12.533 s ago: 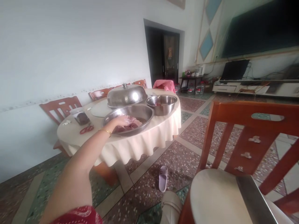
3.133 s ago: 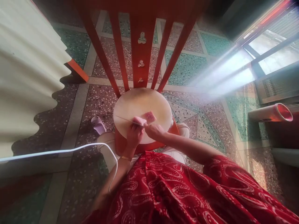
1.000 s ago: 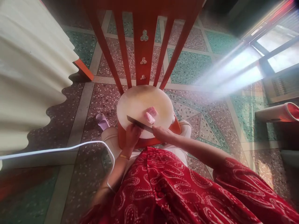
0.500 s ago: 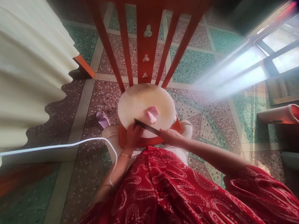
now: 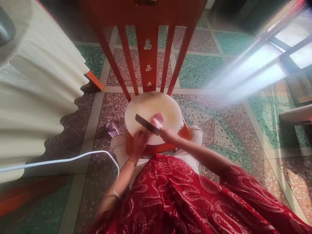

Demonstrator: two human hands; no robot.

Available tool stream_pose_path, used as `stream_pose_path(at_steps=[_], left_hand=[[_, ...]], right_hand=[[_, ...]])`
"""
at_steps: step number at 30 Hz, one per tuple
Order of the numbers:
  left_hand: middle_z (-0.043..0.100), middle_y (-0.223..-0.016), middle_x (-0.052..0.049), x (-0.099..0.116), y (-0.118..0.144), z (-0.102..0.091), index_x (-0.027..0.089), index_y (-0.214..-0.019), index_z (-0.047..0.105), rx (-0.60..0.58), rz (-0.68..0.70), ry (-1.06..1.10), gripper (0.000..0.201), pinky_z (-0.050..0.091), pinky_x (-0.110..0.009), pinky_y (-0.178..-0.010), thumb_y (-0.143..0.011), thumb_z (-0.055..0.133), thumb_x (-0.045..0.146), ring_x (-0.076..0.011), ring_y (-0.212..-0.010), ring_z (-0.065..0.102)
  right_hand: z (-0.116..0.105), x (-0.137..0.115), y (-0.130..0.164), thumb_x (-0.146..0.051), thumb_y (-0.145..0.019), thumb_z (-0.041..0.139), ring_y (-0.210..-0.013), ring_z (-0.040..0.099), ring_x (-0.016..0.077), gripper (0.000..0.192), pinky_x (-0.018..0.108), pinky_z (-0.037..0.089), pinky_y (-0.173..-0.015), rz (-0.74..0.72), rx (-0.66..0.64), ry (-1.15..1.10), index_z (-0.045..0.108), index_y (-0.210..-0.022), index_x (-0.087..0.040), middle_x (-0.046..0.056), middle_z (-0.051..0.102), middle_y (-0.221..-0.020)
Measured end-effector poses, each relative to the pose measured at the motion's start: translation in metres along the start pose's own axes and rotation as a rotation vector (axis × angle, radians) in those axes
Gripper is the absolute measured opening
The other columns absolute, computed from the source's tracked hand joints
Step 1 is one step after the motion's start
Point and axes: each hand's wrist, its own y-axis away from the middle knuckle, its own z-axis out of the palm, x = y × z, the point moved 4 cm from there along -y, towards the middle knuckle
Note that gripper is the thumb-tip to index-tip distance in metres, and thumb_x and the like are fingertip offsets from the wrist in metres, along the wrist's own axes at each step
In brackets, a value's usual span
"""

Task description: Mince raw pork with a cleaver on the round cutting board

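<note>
**On the chair seat: cleaver back at the meat**

Nearest cam: red patterned dress (image 5: 185, 201), white cable (image 5: 60, 160) looping across the floor to the left forearm, gold bangle (image 5: 130, 163) on that wrist.

L hand (image 5: 139, 143) sits at the near rim of the round chopping board (image 5: 146, 105), fingers curled over the edge; looks like it's steadying the board, but can't tell if it really grips. R hand (image 5: 169, 135) is closed round the cleaver (image 5: 147, 124) handle, blade laid out to the left, low over the board.

Change vs half a sec ago: blade has moved up-board and now meets the near edge of the pink meat pieces (image 5: 158, 119); before, it lay clear of them by the rim. L hand has barely shifted. Reads as a cut lining up again, not a pause.

Meat: two pale-pink lumps touching each other, right of board centre. Nothing else on the board.

Board rests on the red wooden chair (image 5: 148, 42) seat, slatted back beyond. Lilac slipper (image 5: 112, 129) on terrazzo floor (image 5: 200, 66) left of chair. Cream tablecloth (image 5: 36, 84) hangs far left. No bowl or dish clearly in view.
</note>
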Motion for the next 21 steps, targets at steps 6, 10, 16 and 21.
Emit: stream_pose_path(at_steps=[6, 10, 16, 21], left_hand=[[0.052, -0.119, -0.013, 0.009, -0.011, -0.013, 0.022, -0.114, 0.051, -0.121, 0.229, -0.082, 0.032, 0.041, -0.042, -0.090, -0.082, 0.054, 0.024, -0.0272, -0.111, 0.049], [0.050, -0.125, -0.014, -0.001, -0.037, -0.009, 0.021, -0.116, 0.050, -0.138, 0.281, -0.134, 0.033, 0.040, -0.041, -0.090, -0.084, 0.053, 0.029, -0.0274, -0.113, 0.048], [0.060, -0.090, -0.008, -0.010, -0.086, 0.014, 0.021, -0.089, 0.056, -0.265, 0.367, -0.171, 0.014, 0.041, -0.035, -0.076, -0.086, 0.048, 0.033, -0.0224, -0.088, 0.055], [0.060, -0.086, -0.011, -0.031, -0.139, 0.017, 0.015, -0.097, 0.054, -0.070, -0.052, -0.138, 0.019, 0.040, -0.035, -0.074, -0.087, 0.043, 0.027, -0.0237, -0.083, 0.056]], right_hand=[[-0.014, 0.014, 0.000, -0.026, -0.093, 0.028, -0.071, 0.059, 0.0175, 0.030, 0.024, 0.038, -0.061, -0.025, 0.230, -0.216, 0.055, -0.099, -0.015, 0.008, 0.065, -0.084], [-0.013, 0.038, 0.010, -0.027, -0.092, 0.029, -0.066, 0.057, 0.0171, 0.028, 0.024, 0.034, -0.057, 0.031, 0.290, -0.234, 0.055, -0.090, -0.016, 0.007, 0.063, -0.076], [-0.009, 0.072, 0.032, -0.027, -0.091, 0.029, -0.064, 0.055, 0.0172, 0.028, 0.025, 0.032, -0.055, 0.147, 0.354, -0.227, 0.054, -0.087, -0.017, 0.006, 0.063, -0.074], [-0.007, 0.080, 0.040, -0.026, -0.090, 0.032, -0.058, 0.052, 0.0144, 0.024, 0.024, 0.031, -0.053, 0.165, 0.384, -0.231, 0.054, -0.085, -0.017, 0.005, 0.063, -0.073]])
